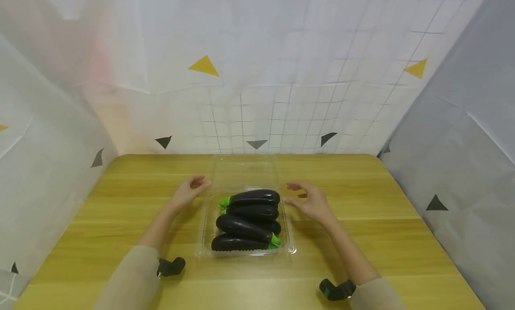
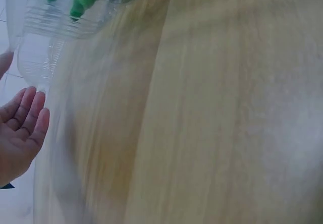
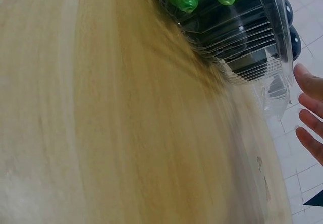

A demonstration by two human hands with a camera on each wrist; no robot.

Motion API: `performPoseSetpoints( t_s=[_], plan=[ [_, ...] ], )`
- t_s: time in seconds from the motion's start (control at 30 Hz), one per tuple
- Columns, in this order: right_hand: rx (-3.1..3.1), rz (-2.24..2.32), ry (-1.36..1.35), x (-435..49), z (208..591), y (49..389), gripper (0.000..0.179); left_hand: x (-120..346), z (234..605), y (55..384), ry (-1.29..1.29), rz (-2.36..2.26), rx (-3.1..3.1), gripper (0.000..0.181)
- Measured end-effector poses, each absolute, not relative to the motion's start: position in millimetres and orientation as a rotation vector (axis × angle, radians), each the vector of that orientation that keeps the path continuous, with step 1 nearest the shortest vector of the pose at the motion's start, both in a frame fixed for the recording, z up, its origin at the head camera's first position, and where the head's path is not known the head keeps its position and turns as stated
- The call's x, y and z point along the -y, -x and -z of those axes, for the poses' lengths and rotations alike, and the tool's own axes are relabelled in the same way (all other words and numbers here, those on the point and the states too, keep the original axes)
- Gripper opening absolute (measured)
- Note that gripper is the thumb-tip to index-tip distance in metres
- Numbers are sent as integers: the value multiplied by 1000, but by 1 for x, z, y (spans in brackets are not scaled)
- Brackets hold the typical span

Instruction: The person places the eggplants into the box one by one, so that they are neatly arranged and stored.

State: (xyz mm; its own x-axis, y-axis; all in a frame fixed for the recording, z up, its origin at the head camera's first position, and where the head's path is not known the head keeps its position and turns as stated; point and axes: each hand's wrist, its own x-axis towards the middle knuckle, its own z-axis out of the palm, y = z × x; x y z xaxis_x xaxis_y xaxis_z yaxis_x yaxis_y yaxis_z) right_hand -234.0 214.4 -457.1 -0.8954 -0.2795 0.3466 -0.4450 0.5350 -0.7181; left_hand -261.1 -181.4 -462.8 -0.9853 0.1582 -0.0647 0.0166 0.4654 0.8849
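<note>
A clear plastic clamshell box (image 1: 289, 231) stands on the table with its lid (image 1: 244, 171) folded back, away from me. Several dark eggplants (image 1: 243, 228) with green stems lie crosswise in its base. My left hand (image 1: 188, 193) is at the box's back left corner, its thumb tip close to the hinge side and its fingers loosely bent. On the other side, my right hand (image 1: 309, 201) holds nothing, with thumb and fingers spread beside the back right corner. In the right wrist view, the thumb (image 3: 308, 81) is right at the box's rim.
The wooden table (image 1: 354, 238) carries the box near its middle. White sheets with grid lines and triangle marks form a back wall (image 1: 257, 99) and side walls around it. A black camera mount (image 1: 170, 267) sits at the left wrist, another (image 1: 337, 290) at the right.
</note>
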Motion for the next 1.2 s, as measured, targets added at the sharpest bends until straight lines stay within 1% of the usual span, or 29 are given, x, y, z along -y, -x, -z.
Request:
performPoseSetpoints(
  t_s=[0.23, 0.37, 0.6, 0.7, 0.97, 1.2],
  plan=[
    [2599, -1291, -607, -213, 458, 232, 49, 181, 462, 262, -72, -1567, -2509, 60],
    [2610, -1273, -590, -213, 458, 231, 49, 179, 459, 262, -33, -1617, -2411, 59],
    [2620, -1291, -594, -211, 460, 232, 47, 176, 457, 265, 34, -1715, -2279, 49],
    [2632, -1287, -581, -211, 460, 232, 46, 176, 459, 266, 31, -1741, -2267, 50],
    [2623, -1316, -581, -210, 458, 232, 44, 175, 453, 265, -38, -1748, -2367, 38],
    [2600, -1313, -597, -206, 455, 231, 41, 176, 446, 260, -201, -1664, -2524, 27]
  ],
)
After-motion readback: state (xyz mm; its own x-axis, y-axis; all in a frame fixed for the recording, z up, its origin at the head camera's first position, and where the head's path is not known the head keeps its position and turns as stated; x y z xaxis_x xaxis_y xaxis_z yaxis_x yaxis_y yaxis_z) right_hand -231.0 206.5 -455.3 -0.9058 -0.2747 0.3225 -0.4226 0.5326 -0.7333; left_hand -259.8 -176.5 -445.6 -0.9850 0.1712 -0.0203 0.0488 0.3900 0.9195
